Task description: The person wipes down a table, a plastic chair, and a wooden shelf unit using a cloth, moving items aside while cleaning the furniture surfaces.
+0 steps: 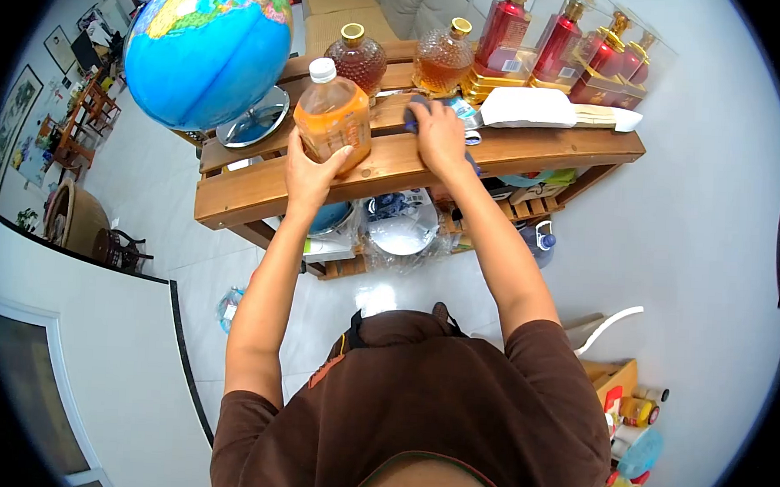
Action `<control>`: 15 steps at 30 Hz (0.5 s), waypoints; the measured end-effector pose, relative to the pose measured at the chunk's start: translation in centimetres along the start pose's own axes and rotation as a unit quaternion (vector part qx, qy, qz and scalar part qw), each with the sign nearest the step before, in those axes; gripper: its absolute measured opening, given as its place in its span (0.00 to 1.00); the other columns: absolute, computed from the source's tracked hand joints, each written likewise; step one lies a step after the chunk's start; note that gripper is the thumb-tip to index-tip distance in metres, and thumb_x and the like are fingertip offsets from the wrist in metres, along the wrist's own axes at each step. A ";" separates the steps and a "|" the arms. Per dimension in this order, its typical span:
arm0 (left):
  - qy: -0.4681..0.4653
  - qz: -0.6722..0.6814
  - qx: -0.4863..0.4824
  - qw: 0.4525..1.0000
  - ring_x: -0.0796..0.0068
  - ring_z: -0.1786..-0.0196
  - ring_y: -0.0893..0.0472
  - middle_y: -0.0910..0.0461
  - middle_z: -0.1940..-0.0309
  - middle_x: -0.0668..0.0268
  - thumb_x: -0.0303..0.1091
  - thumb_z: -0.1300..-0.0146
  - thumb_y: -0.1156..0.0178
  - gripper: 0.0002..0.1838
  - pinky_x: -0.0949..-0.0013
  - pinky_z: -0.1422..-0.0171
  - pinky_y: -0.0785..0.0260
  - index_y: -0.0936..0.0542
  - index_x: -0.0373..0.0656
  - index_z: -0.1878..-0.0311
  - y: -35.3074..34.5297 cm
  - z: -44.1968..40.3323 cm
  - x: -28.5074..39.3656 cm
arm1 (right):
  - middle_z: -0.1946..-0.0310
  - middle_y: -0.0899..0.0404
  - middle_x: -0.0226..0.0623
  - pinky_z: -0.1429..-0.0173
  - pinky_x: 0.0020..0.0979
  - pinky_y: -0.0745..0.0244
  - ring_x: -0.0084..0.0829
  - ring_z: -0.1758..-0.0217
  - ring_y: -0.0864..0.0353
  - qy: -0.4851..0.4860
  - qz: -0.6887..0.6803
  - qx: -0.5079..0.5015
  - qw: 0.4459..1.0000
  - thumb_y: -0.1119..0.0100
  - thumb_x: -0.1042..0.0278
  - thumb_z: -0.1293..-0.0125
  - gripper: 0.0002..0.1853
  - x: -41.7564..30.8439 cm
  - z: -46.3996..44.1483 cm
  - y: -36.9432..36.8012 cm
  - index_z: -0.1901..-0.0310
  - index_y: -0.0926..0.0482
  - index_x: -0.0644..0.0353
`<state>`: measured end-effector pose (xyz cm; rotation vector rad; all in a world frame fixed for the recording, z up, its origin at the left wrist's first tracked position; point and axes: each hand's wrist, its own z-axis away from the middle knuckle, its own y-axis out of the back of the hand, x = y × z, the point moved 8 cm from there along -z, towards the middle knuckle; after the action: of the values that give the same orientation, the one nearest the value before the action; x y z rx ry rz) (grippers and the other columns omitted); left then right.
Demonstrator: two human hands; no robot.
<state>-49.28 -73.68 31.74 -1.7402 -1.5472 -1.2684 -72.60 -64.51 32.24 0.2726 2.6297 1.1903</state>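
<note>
My left hand point(313, 172) is wrapped round the lower part of a plastic bottle point(333, 119) with a white cap and orange contents, upright at the front of the slatted wooden shelf top point(393, 163). To its right, my right hand point(438, 134) has its fingers bent over a dark cloth-like item point(412, 116) on the slats. Beside that hand lie small blue and white packets point(467, 116). Behind my hands stand two textured glass bottles with gold caps, one with dark red liquid point(356, 61), the other with amber liquid point(442, 59).
A blue globe point(208, 57) stands at the left end. Red bottles point(502, 35) in clear boxes stand at the back right, behind a white-headed brush point(526, 108). Plastic-wrapped dishes point(401, 231) fill the lower shelf. A box of jars point(620, 388) sits at lower right.
</note>
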 end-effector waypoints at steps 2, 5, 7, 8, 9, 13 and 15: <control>-0.005 0.007 -0.006 1.000 0.59 0.38 0.23 0.23 0.40 0.51 0.42 0.50 0.22 0.44 0.60 0.33 0.32 0.33 0.35 0.33 0.0 -0.2 -0.2 | 0.57 0.22 0.40 0.53 0.46 0.26 0.45 0.52 0.23 -0.033 0.103 0.004 0.994 0.49 0.67 0.34 0.11 1.6 -0.2 -0.2 0.53 0.20 0.49; -0.003 0.000 -0.014 1.000 0.59 0.38 0.22 0.23 0.40 0.51 0.42 0.50 0.22 0.45 0.60 0.33 0.31 0.34 0.35 0.33 0.2 -0.1 0.1 | 0.59 0.24 0.39 0.53 0.44 0.27 0.43 0.54 0.24 -0.050 0.189 0.034 0.980 0.47 0.66 0.35 0.10 3.2 -0.4 0.1 0.54 0.20 0.52; 0.002 -0.002 -0.020 1.000 0.59 0.38 0.22 0.23 0.40 0.51 0.41 0.50 0.22 0.45 0.60 0.33 0.31 0.34 0.35 0.33 0.3 0.0 0.4 | 0.59 0.24 0.38 0.53 0.43 0.29 0.42 0.53 0.25 -0.072 0.236 0.034 0.969 0.46 0.66 0.35 0.09 3.3 -0.4 0.5 0.55 0.20 0.51; 0.006 0.002 -0.024 1.000 0.58 0.38 0.22 0.23 0.40 0.51 0.41 0.50 0.22 0.44 0.60 0.33 0.31 0.34 0.35 0.33 0.2 0.0 0.5 | 0.59 0.24 0.38 0.53 0.43 0.30 0.42 0.53 0.25 -0.075 0.247 0.029 0.966 0.46 0.66 0.35 0.09 3.2 -0.4 0.5 0.55 0.20 0.51; 0.009 0.005 -0.028 1.000 0.58 0.38 0.22 0.23 0.40 0.50 0.41 0.50 0.22 0.44 0.60 0.33 0.31 0.34 0.35 0.33 0.2 0.0 0.5 | 0.59 0.24 0.38 0.52 0.42 0.30 0.42 0.52 0.25 -0.079 0.258 0.025 0.963 0.46 0.66 0.35 0.09 2.9 -0.4 0.9 0.56 0.19 0.51; 0.010 0.003 -0.024 1.000 0.58 0.37 0.23 0.24 0.40 0.50 0.40 0.49 0.22 0.44 0.60 0.32 0.32 0.34 0.35 0.33 0.4 0.1 1.0 | 0.58 0.24 0.37 0.51 0.43 0.32 0.41 0.50 0.26 -0.032 0.248 0.053 0.967 0.47 0.65 0.35 0.10 -0.4 -0.5 2.2 0.56 0.19 0.51; 0.013 0.013 -0.023 1.000 0.56 0.36 0.24 0.24 0.39 0.49 0.41 0.49 0.22 0.46 0.60 0.31 0.33 0.35 0.35 0.31 0.3 0.3 1.2 | 0.56 0.24 0.38 0.50 0.44 0.31 0.42 0.49 0.25 0.033 0.130 0.054 0.990 0.49 0.65 0.34 0.12 -1.7 -0.3 1.4 0.52 0.19 0.48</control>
<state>-49.02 -72.95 32.72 -1.7587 -1.4868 -1.3195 -71.02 -64.31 33.72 0.6218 2.7870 1.1501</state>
